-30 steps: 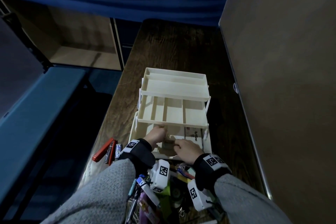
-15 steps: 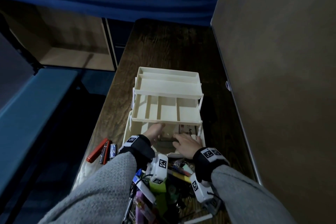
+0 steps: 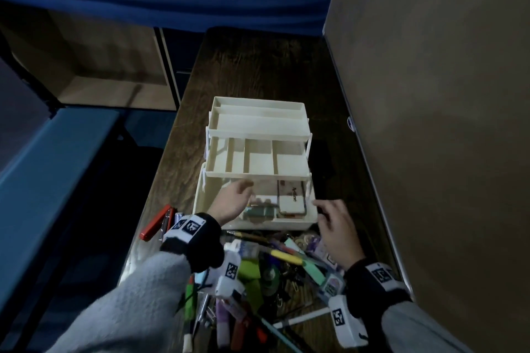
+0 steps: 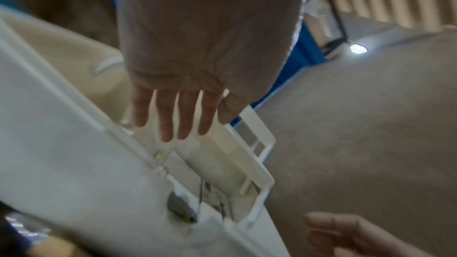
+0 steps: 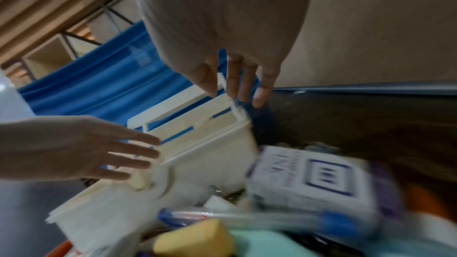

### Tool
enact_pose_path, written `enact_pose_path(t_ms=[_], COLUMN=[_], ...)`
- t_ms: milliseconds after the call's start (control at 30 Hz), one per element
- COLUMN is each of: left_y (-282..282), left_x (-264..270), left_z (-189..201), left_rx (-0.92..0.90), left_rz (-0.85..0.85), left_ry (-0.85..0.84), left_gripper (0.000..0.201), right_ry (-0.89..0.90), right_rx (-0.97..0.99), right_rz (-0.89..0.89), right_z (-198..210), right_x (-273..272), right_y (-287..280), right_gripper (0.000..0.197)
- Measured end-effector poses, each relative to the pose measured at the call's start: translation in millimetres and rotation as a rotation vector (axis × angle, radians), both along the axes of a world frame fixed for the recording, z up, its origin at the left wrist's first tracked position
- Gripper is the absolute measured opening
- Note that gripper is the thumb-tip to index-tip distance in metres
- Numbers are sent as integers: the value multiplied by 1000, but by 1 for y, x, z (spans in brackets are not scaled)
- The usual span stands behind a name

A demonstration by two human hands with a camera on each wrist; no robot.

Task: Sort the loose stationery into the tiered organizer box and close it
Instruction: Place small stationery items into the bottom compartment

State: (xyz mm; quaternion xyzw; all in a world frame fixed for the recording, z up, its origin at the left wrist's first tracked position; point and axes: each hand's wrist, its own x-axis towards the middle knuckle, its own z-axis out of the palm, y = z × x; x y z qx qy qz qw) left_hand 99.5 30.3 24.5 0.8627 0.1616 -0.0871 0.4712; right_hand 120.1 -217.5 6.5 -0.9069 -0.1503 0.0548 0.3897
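While fanned open in three cream plastic tiers, tiered organizer box [image 3: 256,163] on dark wooden table [image 3: 258,66], flat white rectangular case [image 3: 291,199] lying in bottom compartment. Left hand [image 3: 232,203] over that compartment, fingers straight and spread, nothing held. Right hand [image 3: 337,226] just beside box's right front corner, fingers loose, empty. Heap of coloured pens and markers [image 3: 272,266] near front wall; red utility knife [image 3: 155,222] off to the left

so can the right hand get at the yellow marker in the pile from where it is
Probably yes. The right hand hovers open and empty by the organizer box, and the yellow marker lies on top of the pile just below it, uncovered.
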Motion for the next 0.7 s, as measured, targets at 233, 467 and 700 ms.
enact_pose_path(t_ms=[233,467,700], left_y=[-16,-28,-24], left_x=[-90,-116,-131], left_z=[-5,-27,-31], left_rx=[74,213,189], left_rz=[-194,-205,-202], left_ry=[-91,-37,-15], left_gripper=[20,21,21], right_ry=[81,290,332], right_rx=[-92,-60,-73], right_rz=[-209,-278,-242], right_z=[-30,-63,-64], right_x=[-35,-64,-75], right_y=[-80,-93,-84], right_gripper=[26,26,23])
